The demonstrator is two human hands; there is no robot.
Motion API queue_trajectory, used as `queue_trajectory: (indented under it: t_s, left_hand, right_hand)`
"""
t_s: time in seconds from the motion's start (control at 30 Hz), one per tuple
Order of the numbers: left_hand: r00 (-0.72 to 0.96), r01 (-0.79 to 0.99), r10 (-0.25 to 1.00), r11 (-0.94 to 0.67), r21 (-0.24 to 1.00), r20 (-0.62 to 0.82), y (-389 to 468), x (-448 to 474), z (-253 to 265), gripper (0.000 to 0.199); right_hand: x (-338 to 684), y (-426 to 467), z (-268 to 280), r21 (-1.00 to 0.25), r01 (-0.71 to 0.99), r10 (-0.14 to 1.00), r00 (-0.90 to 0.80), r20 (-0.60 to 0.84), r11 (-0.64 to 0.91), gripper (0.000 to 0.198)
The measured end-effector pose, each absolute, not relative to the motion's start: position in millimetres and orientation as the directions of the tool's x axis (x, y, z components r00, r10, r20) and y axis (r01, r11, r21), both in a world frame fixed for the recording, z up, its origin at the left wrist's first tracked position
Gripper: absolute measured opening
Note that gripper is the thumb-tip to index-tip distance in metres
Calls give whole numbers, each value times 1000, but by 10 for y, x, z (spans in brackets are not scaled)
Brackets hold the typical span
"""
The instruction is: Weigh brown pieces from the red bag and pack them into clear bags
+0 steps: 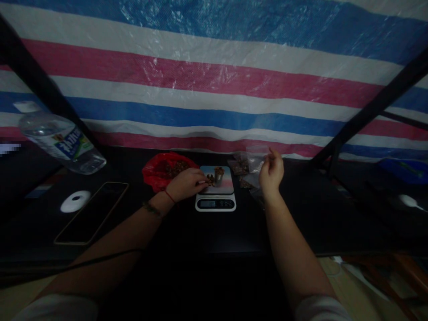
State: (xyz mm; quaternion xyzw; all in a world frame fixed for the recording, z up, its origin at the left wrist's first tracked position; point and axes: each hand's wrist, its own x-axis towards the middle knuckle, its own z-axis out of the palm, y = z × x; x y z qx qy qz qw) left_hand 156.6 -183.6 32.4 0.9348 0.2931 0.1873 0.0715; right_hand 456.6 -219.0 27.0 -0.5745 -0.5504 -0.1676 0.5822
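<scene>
A white digital kitchen scale (216,203) lies on the dark table, its small display lit. On its plate, small brown pieces (210,180) and what looks like a small cup or printed picture of one (219,174) show. My left hand (187,183) reaches over the plate's left edge, fingers drawn together at the brown pieces; what they hold is hidden. A red plastic bag (152,171) with more brown pieces lies open behind that hand. My right hand (272,174) pinches a clear zip bag (257,161), held up beside the scale. Filled small bags (240,165) lie behind it.
At left are a black phone (92,214), a white oval object (75,201) and a tilted clear bottle (63,138). Dark slanted posts (361,111) flank the table. A striped tarp (217,67) hangs behind. A blue object (401,171) and a white spoon-like item (409,200) lie far right.
</scene>
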Motion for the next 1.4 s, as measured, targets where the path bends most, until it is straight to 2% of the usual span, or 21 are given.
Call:
queue_trajectory:
  t_s: [0.27, 0.5, 0.73, 0.87, 1.0, 1.17, 1.3, 1.4]
  left_hand:
    - [775, 522, 585, -806, 279, 239, -1810, 1567, 301, 19]
    - [758, 547, 612, -785, 291, 227, -1792, 1519, 312, 20]
    - [725, 598, 660, -745, 295, 197, -1739, 1484, 298, 20]
    - [631, 674, 729, -685, 277, 268, -1641, 1316, 364, 24]
    - [480, 802, 821, -553, 224, 308, -1463, 1034, 382, 27]
    - [418, 860, 850, -484, 160, 321, -1403, 952, 361, 29]
    - [486, 749, 755, -619, 235, 441, -1616, 1158, 478, 30]
    - [580, 585, 662, -744, 323, 474, -1787, 1300, 541, 32]
  right_hand:
    - [4478, -2215, 266, -481, 823, 477, 307, 823, 301, 34]
    - [4474, -2211, 274, -437, 845, 456, 273, 847, 307, 31]
    - [4474, -2211, 278, -454, 841, 475, 283, 833, 295, 31]
    - [4475, -2207, 277, -456, 836, 462, 288, 839, 305, 30]
    - [4471, -2201, 268, -469, 823, 470, 291, 833, 320, 28]
    - [4432, -2174, 238, -608, 704, 489, 410, 770, 367, 28]
    - [4233, -2220, 216, -746, 497, 580, 477, 661, 443, 28]
    - [3964, -2329, 198, -784, 395, 693, 379, 614, 479, 23]
